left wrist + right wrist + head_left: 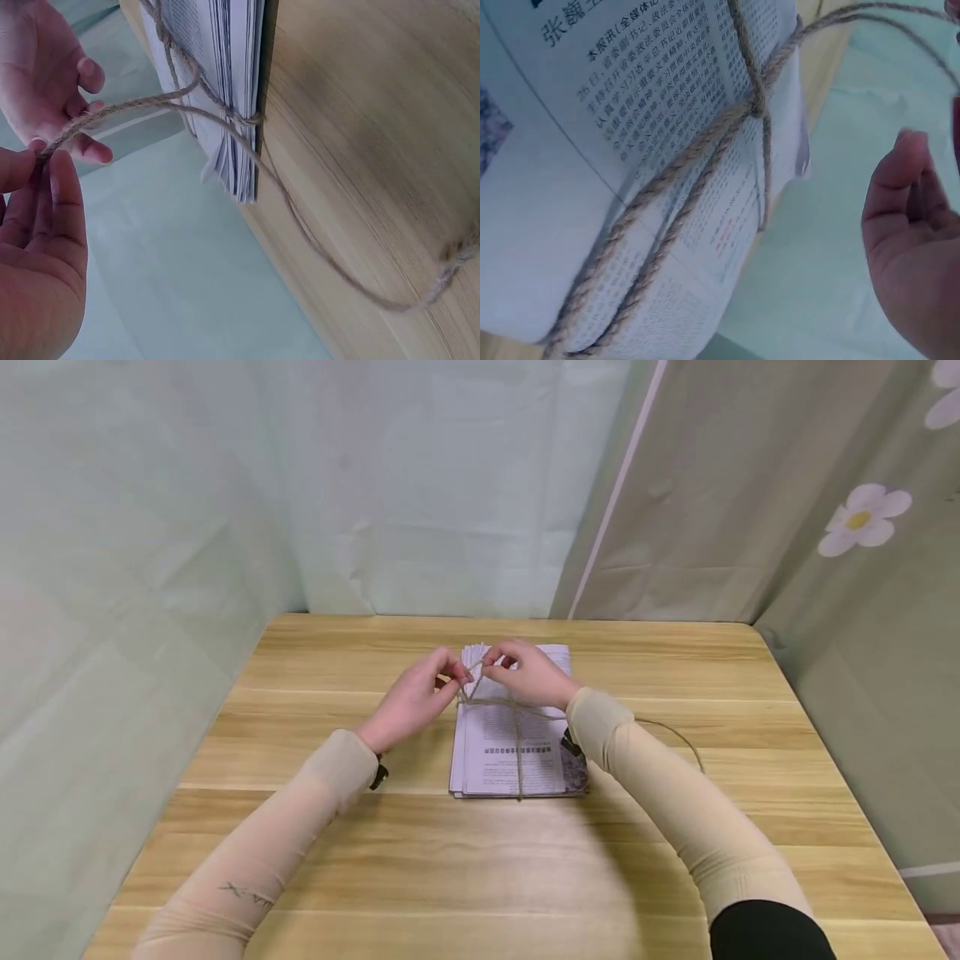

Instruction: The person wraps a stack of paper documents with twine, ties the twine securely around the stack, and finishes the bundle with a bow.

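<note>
**Pinching twine over papers**

Pinching with left hand, thumb to fingertips, by far-left corner of papers. Can't tell if gripping with right hand; see bent thumb and fingers near left's. Got papers flat on table, toward far edge, twined both ways, crossing on top. See loose tail past right sleeve.

A wood-grained table is filling my remote feed; on it I am seeing a stack of newspapers lying flat, with twine curving across the surface beside it.
</note>
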Tool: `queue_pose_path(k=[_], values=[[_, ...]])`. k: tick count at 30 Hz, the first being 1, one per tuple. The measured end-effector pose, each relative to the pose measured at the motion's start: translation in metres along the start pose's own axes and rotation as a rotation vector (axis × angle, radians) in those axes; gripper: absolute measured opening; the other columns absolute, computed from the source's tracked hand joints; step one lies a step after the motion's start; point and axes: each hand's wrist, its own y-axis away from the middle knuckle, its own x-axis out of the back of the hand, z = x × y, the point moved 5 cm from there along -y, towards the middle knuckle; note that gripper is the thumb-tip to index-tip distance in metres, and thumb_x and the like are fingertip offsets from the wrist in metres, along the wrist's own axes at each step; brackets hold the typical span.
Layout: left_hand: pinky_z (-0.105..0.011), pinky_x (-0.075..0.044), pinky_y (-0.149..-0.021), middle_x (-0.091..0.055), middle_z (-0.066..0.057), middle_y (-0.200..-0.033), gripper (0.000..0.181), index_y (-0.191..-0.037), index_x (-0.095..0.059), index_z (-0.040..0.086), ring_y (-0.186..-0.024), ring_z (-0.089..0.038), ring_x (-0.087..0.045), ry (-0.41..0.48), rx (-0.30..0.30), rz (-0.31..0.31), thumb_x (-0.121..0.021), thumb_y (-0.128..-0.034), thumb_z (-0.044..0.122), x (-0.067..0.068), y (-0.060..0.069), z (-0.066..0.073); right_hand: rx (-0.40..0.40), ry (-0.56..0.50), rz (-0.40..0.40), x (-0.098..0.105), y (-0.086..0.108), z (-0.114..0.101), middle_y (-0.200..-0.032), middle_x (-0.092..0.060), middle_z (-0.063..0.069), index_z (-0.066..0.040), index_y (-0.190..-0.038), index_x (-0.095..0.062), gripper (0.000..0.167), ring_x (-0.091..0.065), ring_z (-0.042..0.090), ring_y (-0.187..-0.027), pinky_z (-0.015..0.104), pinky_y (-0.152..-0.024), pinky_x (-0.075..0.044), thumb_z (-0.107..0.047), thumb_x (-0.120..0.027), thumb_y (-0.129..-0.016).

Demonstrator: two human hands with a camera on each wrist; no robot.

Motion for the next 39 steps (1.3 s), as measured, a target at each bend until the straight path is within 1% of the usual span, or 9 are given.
queue_pose_path(k=[4, 9, 14, 18, 21, 26, 30, 35, 39], values=[[-0.036, -0.056, -0.088, -0.067, -0.004, -0.105, 0.012, -0.105, -0.058, 0.008, -0.100, -0.020, -0.065, -0.010, 0.019, -0.004, -0.062, -0.0987, -0.001, 0.000, -0.001, -0.001, -0.046, -0.133, 0.016, 0.007, 0.001, 0.007, -0.107, -0.070, 0.005, -0.010, -0.104, -0.065, 0.013, -0.062, 0.023, -0.101, 0.039, -0.089, -0.047, -0.020, -0.056, -0.101], [-0.036, -0.056, -0.089, -0.066, -0.004, -0.105, 0.010, -0.105, -0.058, 0.009, -0.101, -0.020, -0.064, -0.011, 0.045, 0.006, -0.062, -0.1000, 0.001, 0.002, -0.004, -0.004, -0.091, -0.210, 0.027, 0.021, 0.003, 0.011, -0.094, -0.067, 0.010, -0.004, -0.114, -0.062, 0.020, -0.061, 0.032, -0.095, 0.036, -0.078, -0.046, -0.013, -0.056, -0.097], [-0.035, -0.056, -0.086, -0.066, -0.006, -0.107, 0.008, -0.106, -0.058, 0.007, -0.102, -0.021, -0.064, 0.031, 0.087, 0.028, -0.060, -0.1012, 0.001, 0.005, -0.005, -0.008, -0.076, -0.069, 0.054, 0.048, 0.008, 0.009, -0.104, -0.065, 0.008, -0.007, -0.120, -0.066, 0.025, -0.057, 0.025, -0.093, 0.036, -0.079, -0.047, -0.015, -0.059, -0.098], [-0.037, -0.058, -0.085, -0.066, -0.014, -0.110, 0.009, -0.107, -0.055, 0.002, -0.102, -0.032, -0.066, 0.107, 0.133, 0.046, -0.056, -0.1012, -0.004, 0.008, -0.005, -0.015, -0.047, 0.123, 0.070, 0.074, 0.015, 0.006, -0.102, -0.065, 0.005, -0.012, -0.116, -0.070, 0.020, -0.052, 0.023, -0.090, 0.038, -0.079, -0.044, -0.021, -0.062, -0.101], [-0.042, -0.058, -0.086, -0.065, -0.019, -0.112, 0.009, -0.107, -0.054, 0.001, -0.103, -0.037, -0.066, 0.158, 0.169, 0.070, -0.053, -0.1014, -0.005, 0.011, -0.004, -0.022, -0.044, 0.229, 0.102, 0.097, 0.022, 0.008, -0.100, -0.065, 0.005, -0.011, -0.114, -0.072, 0.019, -0.048, 0.024, -0.093, 0.039, -0.081, -0.041, -0.024, -0.064, -0.102], [-0.047, -0.058, -0.088, -0.064, -0.019, -0.115, 0.011, -0.108, -0.057, -0.002, -0.104, -0.038, -0.065, 0.187, 0.231, 0.105, -0.048, -0.1022, -0.005, 0.015, -0.003, -0.037, -0.138, 0.214, 0.136, 0.130, 0.041, 0.026, -0.105, -0.066, 0.010, -0.007, -0.119, -0.069, 0.026, -0.054, 0.026, -0.094, 0.041, -0.080, -0.045, -0.028, -0.061, -0.104], [-0.051, -0.056, -0.089, -0.064, -0.022, -0.120, 0.018, -0.114, -0.062, -0.004, -0.105, -0.040, -0.064, 0.173, 0.246, 0.105, -0.047, -0.1049, -0.001, 0.014, -0.005, -0.048, -0.205, 0.208, 0.151, 0.147, 0.057, 0.045, -0.110, -0.065, 0.014, -0.004, -0.124, -0.065, 0.031, -0.055, 0.028, -0.094, 0.044, -0.080, -0.046, -0.028, -0.058, -0.106], [-0.050, -0.055, -0.088, -0.062, -0.023, -0.129, 0.026, -0.126, -0.064, -0.002, -0.104, -0.038, -0.065, 0.163, 0.262, 0.103, -0.048, -0.1069, 0.003, 0.013, -0.008, -0.062, -0.288, 0.256, 0.182, 0.157, 0.077, 0.072, -0.119, -0.064, 0.016, -0.004, -0.127, -0.063, 0.034, -0.057, 0.031, -0.102, 0.048, -0.086, -0.047, -0.030, -0.054, -0.107], [-0.043, -0.054, -0.083, -0.062, -0.016, -0.133, 0.031, -0.134, -0.063, 0.002, -0.102, -0.036, -0.065, 0.118, 0.275, 0.074, -0.050, -0.1065, 0.006, 0.008, -0.008, -0.070, -0.343, 0.294, 0.241, 0.158, 0.087, 0.089, -0.115, -0.065, 0.016, -0.005, -0.123, -0.065, 0.035, -0.058, 0.031, -0.097, 0.048, -0.083, -0.047, -0.034, -0.055, -0.106]])
